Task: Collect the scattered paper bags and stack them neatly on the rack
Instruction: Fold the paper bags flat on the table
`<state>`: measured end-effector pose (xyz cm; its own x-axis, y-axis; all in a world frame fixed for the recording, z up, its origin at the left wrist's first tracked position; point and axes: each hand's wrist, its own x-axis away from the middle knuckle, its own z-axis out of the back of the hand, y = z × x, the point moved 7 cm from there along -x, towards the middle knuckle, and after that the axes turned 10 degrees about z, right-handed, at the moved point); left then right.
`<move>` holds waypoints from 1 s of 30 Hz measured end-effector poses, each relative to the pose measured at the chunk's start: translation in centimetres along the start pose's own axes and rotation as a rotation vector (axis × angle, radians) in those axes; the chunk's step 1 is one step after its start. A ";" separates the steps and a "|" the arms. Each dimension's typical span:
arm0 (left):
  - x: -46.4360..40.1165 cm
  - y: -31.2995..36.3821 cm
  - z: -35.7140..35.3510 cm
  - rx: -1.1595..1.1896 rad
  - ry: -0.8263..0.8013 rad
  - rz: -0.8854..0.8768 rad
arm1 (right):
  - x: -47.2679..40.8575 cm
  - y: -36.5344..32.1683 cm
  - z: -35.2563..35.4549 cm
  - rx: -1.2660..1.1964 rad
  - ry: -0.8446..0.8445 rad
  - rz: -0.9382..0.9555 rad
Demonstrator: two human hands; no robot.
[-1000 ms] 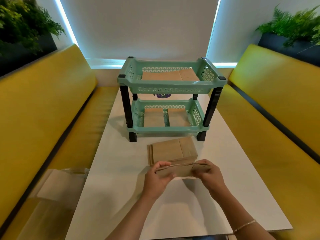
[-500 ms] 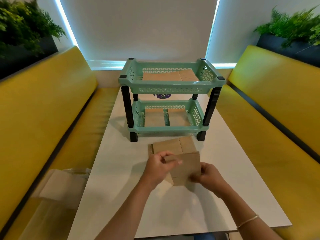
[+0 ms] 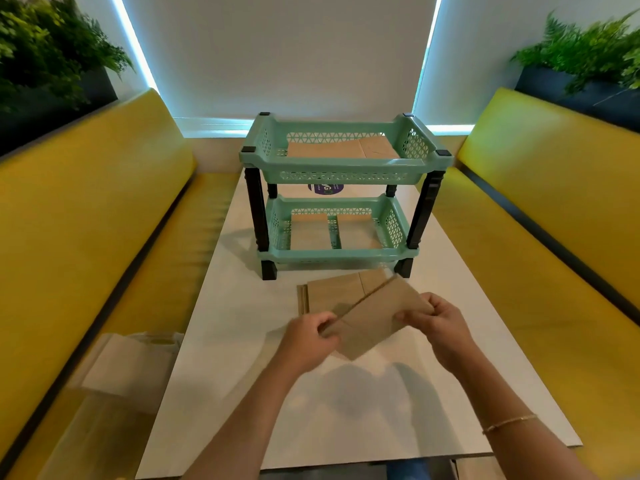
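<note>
Yellow benches [image 3: 86, 216] flank a white table [image 3: 221, 341] carrying a mint two-tier rack [image 3: 341, 168] with black posts. Flat brown bags lie in both tiers. Before the rack, a small pile [image 3: 332, 294] of brown bags rests on the table. Just above it both hands hold one flat, creased brown bag [image 3: 375, 322], tilted: the left hand [image 3: 308, 336] pinches its left end, the right hand [image 3: 438, 322] pinches its right edge.

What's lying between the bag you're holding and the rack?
A small stack of flat paper bags on the table, in front of the rack, partly behind the held bag; head view.
</note>
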<state>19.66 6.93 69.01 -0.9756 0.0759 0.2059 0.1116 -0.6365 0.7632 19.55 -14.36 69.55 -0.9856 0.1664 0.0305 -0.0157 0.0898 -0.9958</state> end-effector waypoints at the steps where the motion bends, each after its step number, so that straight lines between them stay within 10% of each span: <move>1: 0.0 0.0 1.1 0.069 0.024 0.010 | -0.1 0.0 0.4 0.017 -0.005 0.005; 13: 0.7 -2.9 -2.6 0.516 0.040 0.189 | 1.6 5.7 -0.7 0.277 -0.018 -0.046; 24: -0.8 0.9 1.3 -0.054 -0.098 -0.013 | 0.0 1.9 -1.5 0.354 -0.212 -0.104; 30: -3.7 0.4 2.6 0.462 -0.093 0.268 | -3.1 -0.9 -2.6 0.040 -0.104 -0.139</move>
<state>23.80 8.39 70.16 -0.8831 0.0380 0.4677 0.4462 -0.2403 0.8621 23.02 -12.35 70.61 -0.9855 0.0523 0.1613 -0.1578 0.0651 -0.9853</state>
